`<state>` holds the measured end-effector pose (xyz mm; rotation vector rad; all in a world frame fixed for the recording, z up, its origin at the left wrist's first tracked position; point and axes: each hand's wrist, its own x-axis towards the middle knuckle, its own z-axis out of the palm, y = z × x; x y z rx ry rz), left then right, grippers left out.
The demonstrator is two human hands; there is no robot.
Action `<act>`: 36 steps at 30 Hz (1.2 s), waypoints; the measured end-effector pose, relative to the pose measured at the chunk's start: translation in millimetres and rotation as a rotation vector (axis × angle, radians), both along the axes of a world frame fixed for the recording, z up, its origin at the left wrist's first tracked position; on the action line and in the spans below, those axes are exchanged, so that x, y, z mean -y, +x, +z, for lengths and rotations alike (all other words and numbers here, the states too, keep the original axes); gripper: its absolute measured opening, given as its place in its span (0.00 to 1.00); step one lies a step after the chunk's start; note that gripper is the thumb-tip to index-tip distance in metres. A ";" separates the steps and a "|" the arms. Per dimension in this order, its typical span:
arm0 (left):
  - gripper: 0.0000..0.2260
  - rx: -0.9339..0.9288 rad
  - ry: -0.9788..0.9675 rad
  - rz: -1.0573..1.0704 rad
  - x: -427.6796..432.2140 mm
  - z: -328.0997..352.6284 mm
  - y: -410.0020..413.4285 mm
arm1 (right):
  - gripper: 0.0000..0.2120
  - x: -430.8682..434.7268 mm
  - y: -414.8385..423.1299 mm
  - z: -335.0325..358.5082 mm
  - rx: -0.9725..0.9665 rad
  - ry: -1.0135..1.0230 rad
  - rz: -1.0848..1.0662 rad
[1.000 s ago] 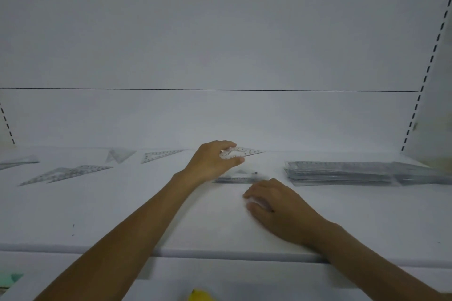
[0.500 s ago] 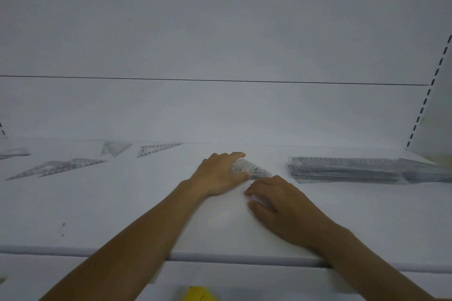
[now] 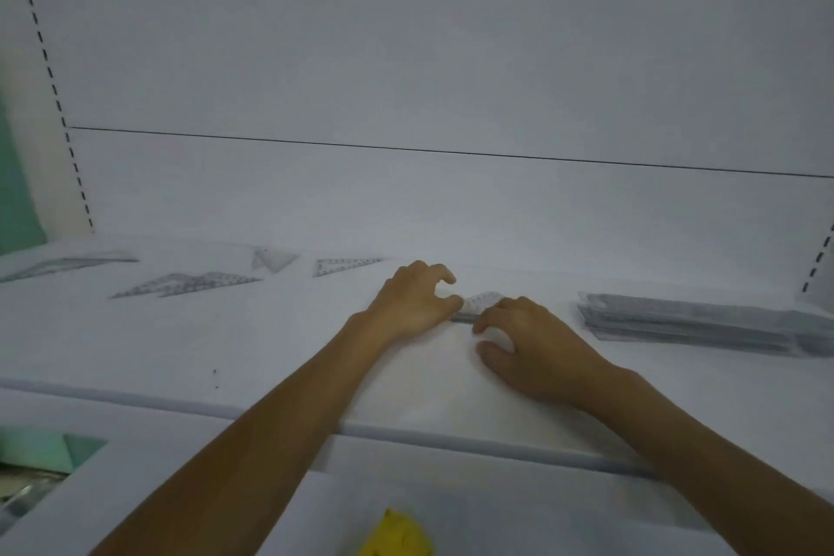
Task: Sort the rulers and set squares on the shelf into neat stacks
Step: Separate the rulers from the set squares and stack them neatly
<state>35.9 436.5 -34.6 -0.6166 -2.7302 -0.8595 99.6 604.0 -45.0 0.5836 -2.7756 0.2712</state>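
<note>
Shelf (image 3: 225, 352): left hand (image 3: 410, 307) touches set squares (image 3: 483, 300).

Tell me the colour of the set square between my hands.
The set square is clear plastic with small dark markings; the head view shows it.
</note>
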 end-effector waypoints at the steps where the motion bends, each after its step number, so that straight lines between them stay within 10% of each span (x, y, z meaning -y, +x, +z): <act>1: 0.16 -0.010 -0.014 0.005 15.4 -0.1 -1.6 | 0.14 7.4 -4.4 -0.4 -0.016 -0.003 0.011; 16: 0.17 0.032 -0.066 0.367 350.4 -10.9 -21.9 | 0.17 223.5 -98.2 14.9 0.187 0.011 0.192; 36: 0.19 -0.059 -0.316 -0.052 379.3 -9.5 5.9 | 0.14 324.9 -67.6 1.5 -0.138 0.246 0.093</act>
